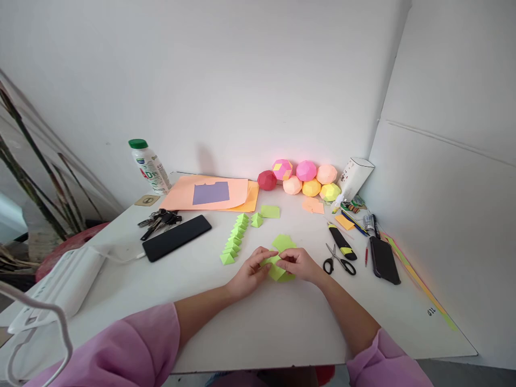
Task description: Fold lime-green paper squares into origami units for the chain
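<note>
Near the middle of the white table lies a light green paper piece with several angular flaps, partly under my hands. My left hand has its fingers closed on the left edge of this paper. From the right, my right hand pinches the paper close to its centre, the fingertips of both hands almost touching. Small green folded paper pyramids stand in a slanting row to the left. One more pyramid sits apart beside a flat green paper rectangle.
Scissors, a cutter and a black phone case lie right. Faceted paper balls line the wall. Orange sheets, a bottle, keys, a black power bank and a white power strip are left.
</note>
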Tool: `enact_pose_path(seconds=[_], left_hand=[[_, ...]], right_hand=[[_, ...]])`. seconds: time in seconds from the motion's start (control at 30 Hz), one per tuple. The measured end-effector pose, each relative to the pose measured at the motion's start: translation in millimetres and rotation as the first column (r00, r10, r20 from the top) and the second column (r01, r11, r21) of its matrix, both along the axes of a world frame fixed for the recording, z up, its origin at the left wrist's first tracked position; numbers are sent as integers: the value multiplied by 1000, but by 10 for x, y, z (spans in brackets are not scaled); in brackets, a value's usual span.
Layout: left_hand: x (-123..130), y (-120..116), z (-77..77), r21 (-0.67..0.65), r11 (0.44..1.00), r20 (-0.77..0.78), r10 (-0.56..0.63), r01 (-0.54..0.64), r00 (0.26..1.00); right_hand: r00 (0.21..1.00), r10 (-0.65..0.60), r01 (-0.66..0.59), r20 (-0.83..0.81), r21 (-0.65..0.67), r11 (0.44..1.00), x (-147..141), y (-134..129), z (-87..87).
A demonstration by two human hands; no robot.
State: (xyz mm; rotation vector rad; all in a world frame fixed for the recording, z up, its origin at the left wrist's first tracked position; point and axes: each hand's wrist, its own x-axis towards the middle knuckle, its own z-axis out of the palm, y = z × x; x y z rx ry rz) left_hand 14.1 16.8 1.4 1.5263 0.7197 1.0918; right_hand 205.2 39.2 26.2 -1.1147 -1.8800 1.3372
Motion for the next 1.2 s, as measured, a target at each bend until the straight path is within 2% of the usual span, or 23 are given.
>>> enact_pose_path(seconds=[0.13,0.33,0.47,0.57,0.73,0.9,1.2], left_hand=[[11,11,-29,1,1000,16,-15,15,1000],[26,-5,-35,-92,996,-39,-5,1,999],[30,-34,26,-100,995,-101,-1,-9,995],[30,-53,67,-116,993,-92,5,-16,996],[34,-67,77,-158,987,-80,25,-37,997],[33,-67,77,-122,990,-100,63,-75,993],[25,-58,51,-119,993,-79,1,-11,997]], right_hand=[[1000,-25,27,-15,131,991,-14,1,25],[997,-74,79,-38,152,985,-19,-15,76],[985,-148,156,-84,90,984,-23,-16,68],[978,-175,180,-111,36,983,-30,-12,46],[978,-144,148,-150,15,989,-55,-23,64],[980,-135,133,-148,-20,991,-71,-33,108],[972,-147,129,-183,-109,986,-75,-28,82]])
